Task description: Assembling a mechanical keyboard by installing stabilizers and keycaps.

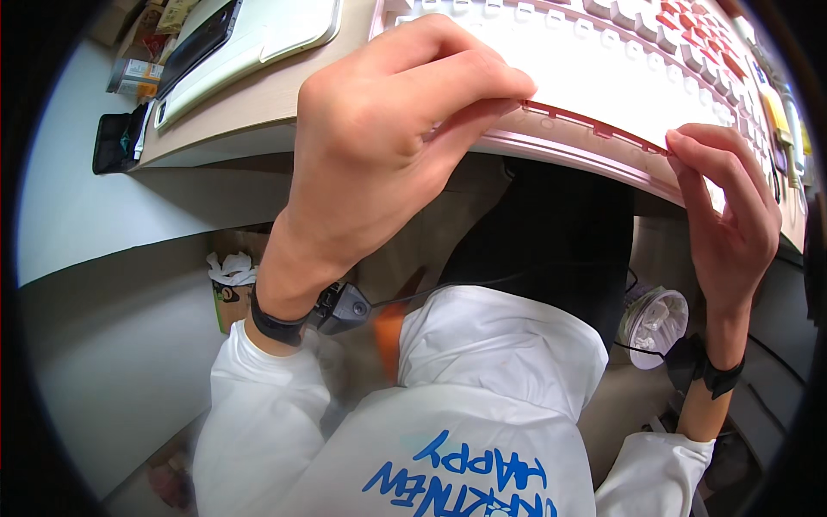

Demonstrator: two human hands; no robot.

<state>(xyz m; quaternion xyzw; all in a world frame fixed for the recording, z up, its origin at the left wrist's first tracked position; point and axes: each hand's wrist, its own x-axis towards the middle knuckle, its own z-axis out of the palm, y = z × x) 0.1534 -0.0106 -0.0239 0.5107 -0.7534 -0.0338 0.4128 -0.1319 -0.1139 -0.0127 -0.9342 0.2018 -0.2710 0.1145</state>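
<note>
A bright white panel [594, 90] with a thin, notched red edge [594, 127] is between my hands at the front of the desk. Glare washes out most of its face. My left hand [379, 129] pinches the left end of that red edge between thumb and fingers. At the right end, the fingertips of my right hand [732, 181] pinch the same edge. Below it runs the pink rim of a keyboard-like frame [594, 164]. Rows of white keycaps [633, 17] and red keycaps [698, 30] lie beyond. Whether the panel touches the frame I cannot tell.
Left on the desk, a dark phone [202, 43] lies on a white flat case [284, 34]. A black pouch [116, 142] sits by the desk's left corner. Below are a carton with tissue [231, 289] and a round bin [656, 323]. Cables run from my wristbands.
</note>
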